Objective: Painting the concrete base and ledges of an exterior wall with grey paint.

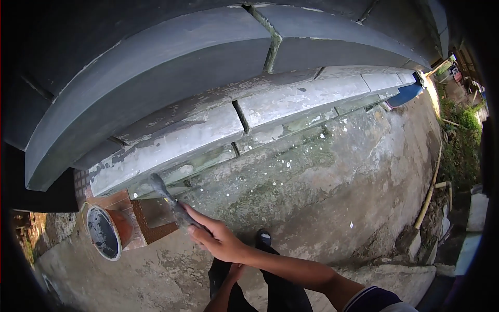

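You pinch a brush (174, 205) between the thumb and fingers of your right hand (221, 242), beside a pale ledge (182, 136) on a stained outdoor floor (317, 200). The brush's long axis slants forward and to your left, its head over the ledge's lower edge; whether the two touch cannot be told. Your right hand is plainly the nearer to the ledge. Your left hand (237, 271) hangs lower, close to your dark trousers (285, 283), its fingers too hidden to tell whether they are spread or curled. An orange bucket (125, 226) with grey matter inside sits left of the brush, well apart from both hands. No brand, label or writing can be read anywhere in view
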The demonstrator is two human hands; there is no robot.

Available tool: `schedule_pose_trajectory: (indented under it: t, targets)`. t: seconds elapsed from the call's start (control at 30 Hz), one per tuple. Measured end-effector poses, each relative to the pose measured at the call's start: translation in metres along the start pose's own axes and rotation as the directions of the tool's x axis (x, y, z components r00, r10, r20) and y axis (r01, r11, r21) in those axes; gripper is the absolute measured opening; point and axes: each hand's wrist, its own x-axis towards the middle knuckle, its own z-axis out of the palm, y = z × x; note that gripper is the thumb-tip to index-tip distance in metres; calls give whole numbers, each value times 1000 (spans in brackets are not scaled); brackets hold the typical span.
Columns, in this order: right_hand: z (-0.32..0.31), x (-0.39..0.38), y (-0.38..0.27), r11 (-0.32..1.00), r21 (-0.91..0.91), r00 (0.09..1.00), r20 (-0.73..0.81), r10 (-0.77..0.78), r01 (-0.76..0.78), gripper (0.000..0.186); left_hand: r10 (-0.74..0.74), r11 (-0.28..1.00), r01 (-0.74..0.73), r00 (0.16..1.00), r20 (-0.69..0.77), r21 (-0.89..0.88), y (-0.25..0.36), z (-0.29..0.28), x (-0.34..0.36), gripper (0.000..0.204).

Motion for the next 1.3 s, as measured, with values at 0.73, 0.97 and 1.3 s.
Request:
schedule_pose_trajectory:
  t: [0.73, 0.97, 1.3]
  targets:
    - [106, -253, -160, 968, -252, 980, -197, -39, -13, 31, -364, 855, 208, 893, -264, -475, 65, -97, -297, 35]
    - [218, -317, -107, 959, -285, 984, -170, -49, -1, 31, -322, 888, 128, 859, -399, -441, -6, -118, -436, 32]
    - [291, -372, 16, 684, -204, 713, -156, 683, -700, 33, -439, 785, 20, 723, -533, -619, -70, -104, -579, 36]
